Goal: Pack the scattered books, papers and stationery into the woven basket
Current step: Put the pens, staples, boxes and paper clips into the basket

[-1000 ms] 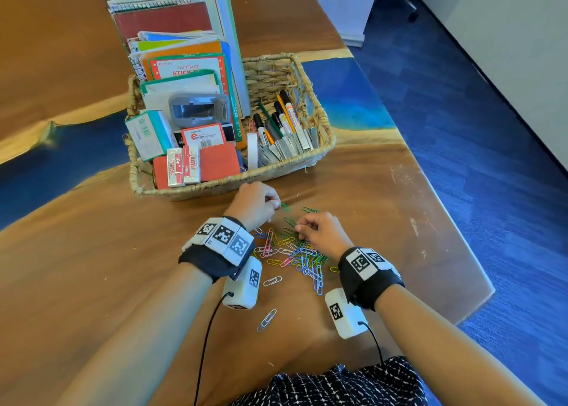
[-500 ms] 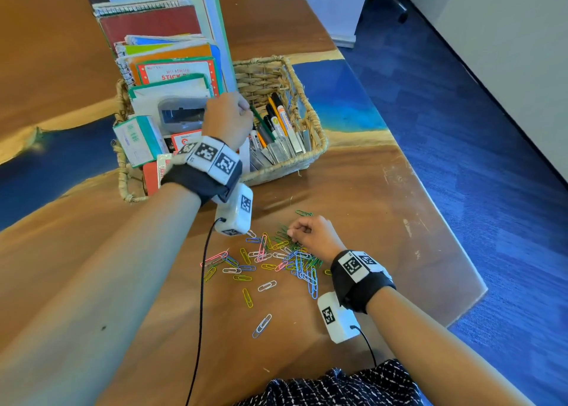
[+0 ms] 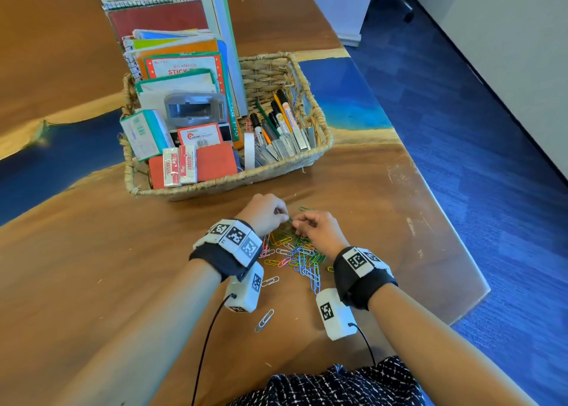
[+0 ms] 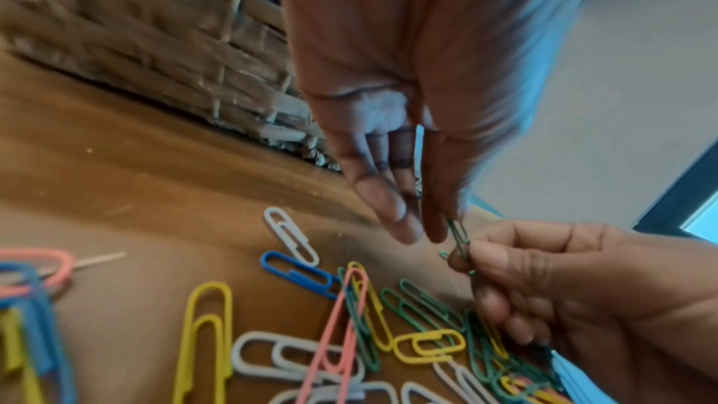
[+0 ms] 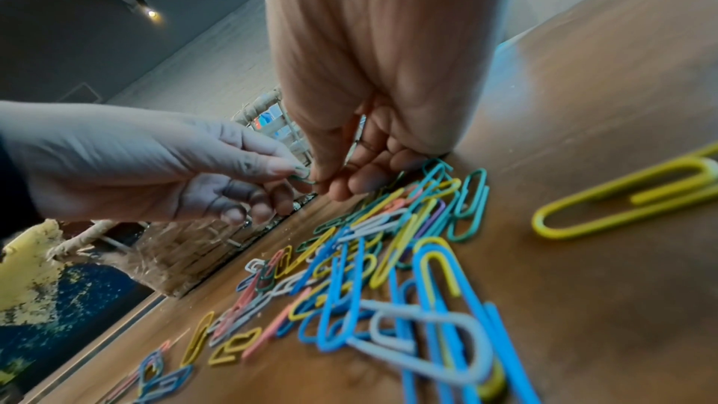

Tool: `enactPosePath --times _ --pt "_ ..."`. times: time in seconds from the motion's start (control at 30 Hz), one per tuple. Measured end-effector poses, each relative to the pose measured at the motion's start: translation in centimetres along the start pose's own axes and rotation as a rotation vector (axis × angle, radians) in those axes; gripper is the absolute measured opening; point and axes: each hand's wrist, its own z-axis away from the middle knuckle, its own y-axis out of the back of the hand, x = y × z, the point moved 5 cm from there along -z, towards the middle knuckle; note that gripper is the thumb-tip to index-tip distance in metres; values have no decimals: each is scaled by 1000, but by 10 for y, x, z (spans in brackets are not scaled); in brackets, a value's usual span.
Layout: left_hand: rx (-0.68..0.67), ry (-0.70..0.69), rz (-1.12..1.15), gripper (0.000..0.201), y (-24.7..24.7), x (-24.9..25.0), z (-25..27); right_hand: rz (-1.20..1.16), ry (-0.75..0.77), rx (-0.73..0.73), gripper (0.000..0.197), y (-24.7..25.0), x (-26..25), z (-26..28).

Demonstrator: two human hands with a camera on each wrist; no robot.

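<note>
Above the heap of coloured paper clips (image 3: 295,255) on the table (image 3: 92,282), just before the woven basket (image 3: 285,76), left hand (image 3: 264,213) and right hand (image 3: 319,230) both pinch one green clip (image 4: 458,235).

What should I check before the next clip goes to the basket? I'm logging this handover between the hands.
1. Green paper clip held: ok, the right hand pinches it.
2. Left hand grip on that clip: ok; the right wrist view shows its fingertips on the clip too.
3. Clip free of the pile of paper clips: ok, it is lifted above the table.
4. Woven basket within reach: ok, it stands just beyond the hands.
5. Room in the basket for clips: cannot tell, books, boxes and markers fill most of it.
6. Strays: not ok, one lone clip lies apart, nearer the person.
</note>
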Motion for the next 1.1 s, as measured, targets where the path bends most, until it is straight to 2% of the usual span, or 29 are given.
enactPosePath --times 0.17,0.33,0.47,0.57,0.67,0.77,0.83,0.93,1.0,1.1 --pt "39 56 -13 22 2 -6 0 16 4 36 8 0 -1 0" --pt "143 -72 45 21 35 19 4 75 20 39 14 -3 -3 1" --pt "315 -129 72 21 90 39 -1 186 34 25 16 -8 -3 -1" --pt "476 -75 89 24 134 36 -11 244 28 8 15 -12 -3 -1" --pt "545 38 106 27 161 21 -23 288 41 -16 8 -14 -3 0" --pt "585 141 139 32 168 5 -29 320 37 -40 4 -16 -5 0" --pt "590 118 160 26 162 8 -26 337 30 -53 11 -17 -6 0" --pt "581 -26 210 18 141 25 -10 322 9 -69 17 -17 -6 0" --pt "461 -112 205 15 115 36 2 249 -15 -51 17 -13 -5 -1" --pt "165 -120 140 17 69 36 6 153 -19 17 14 0 -7 0"
